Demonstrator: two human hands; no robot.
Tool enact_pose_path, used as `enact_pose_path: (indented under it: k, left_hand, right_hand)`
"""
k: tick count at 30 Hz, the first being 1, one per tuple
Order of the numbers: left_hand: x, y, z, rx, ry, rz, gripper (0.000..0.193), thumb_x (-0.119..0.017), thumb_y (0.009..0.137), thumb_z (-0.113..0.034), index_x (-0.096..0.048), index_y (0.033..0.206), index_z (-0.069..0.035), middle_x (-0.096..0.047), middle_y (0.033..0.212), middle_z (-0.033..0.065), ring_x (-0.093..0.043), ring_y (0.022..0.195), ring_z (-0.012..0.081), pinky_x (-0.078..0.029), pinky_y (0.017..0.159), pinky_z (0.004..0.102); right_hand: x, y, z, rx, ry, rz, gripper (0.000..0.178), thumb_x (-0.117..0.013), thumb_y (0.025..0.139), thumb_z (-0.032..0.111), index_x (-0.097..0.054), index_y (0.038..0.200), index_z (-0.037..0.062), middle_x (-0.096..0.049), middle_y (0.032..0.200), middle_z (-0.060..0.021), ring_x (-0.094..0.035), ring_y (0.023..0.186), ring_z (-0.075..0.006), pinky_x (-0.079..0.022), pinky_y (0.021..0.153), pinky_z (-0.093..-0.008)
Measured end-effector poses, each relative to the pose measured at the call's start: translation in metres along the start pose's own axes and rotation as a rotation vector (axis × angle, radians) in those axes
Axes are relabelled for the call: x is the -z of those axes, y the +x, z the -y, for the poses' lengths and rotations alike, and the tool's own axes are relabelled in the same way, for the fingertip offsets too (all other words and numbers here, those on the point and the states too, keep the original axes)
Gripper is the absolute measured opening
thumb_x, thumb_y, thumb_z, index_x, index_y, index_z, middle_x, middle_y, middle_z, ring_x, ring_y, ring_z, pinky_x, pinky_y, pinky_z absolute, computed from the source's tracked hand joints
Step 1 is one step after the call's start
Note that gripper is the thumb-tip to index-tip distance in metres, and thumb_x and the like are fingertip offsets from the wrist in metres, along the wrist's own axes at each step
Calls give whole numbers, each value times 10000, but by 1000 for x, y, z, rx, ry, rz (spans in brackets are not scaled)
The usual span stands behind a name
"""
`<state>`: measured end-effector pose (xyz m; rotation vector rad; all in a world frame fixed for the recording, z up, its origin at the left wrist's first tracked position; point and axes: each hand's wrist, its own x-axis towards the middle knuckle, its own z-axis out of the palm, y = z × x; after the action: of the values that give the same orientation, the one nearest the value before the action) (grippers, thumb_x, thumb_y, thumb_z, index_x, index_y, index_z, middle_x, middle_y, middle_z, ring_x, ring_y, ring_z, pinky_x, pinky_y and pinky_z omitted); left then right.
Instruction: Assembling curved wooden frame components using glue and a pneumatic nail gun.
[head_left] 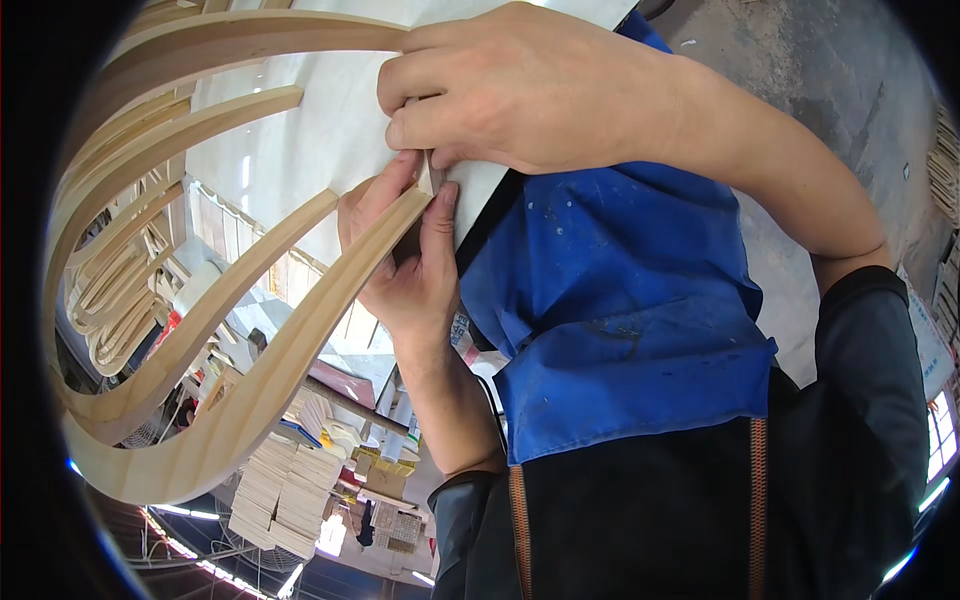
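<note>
L grip (412, 250) closed on pale curved wood piece (270, 380) near its tip, thumb one side, fingers opp.; piece loops out to far L, other curved strips (250, 38) above. Pale surface (345, 130) behind. R grip (520, 90) curled just above tip, can't tell if holding anything. Blue apron (640, 280) R of L hand, grey floor (830, 100) beyond.

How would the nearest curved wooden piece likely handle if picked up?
It looks stiff: the curved wooden piece holds its bend without visible sag. It would probably twist or swing if lifted by one end, since its bend reaches far from the left hand. Its smooth-looking, bare grain may let it slide slightly.
</note>
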<state>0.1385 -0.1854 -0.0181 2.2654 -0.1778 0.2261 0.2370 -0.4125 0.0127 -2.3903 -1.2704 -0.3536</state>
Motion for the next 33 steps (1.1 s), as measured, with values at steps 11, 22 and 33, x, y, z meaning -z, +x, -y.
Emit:
enact_pose_path:
  k: [11,22,33]
  left_hand:
    - [0,1,0,50,-28,-31,495,-895,874,43,-755,1346,-10,-807,1230,131,-721,1062,236,-577,967,342]
    - [11,1,5,32,22,67,507,-836,935,99,-689,1415,23,-777,1304,191,-760,1158,256,-602,1065,344]
    - [10,0,11,-29,29,75,477,-808,955,111,-682,1402,1,-768,1301,175,-756,1135,236,-592,1048,332]
  right_hand:
    - [-43,4,-31,107,612,-194,95,-666,998,118,-650,935,49,-610,989,-117,-621,944,-280,-577,882,-368]
    - [-32,-4,-22,17,561,-146,85,-699,990,95,-732,917,66,-685,975,-71,-676,942,-238,-608,874,-357]
    - [-37,-10,-9,-112,467,-211,129,-734,983,96,-821,887,85,-746,934,-40,-727,932,-220,-636,897,-351]
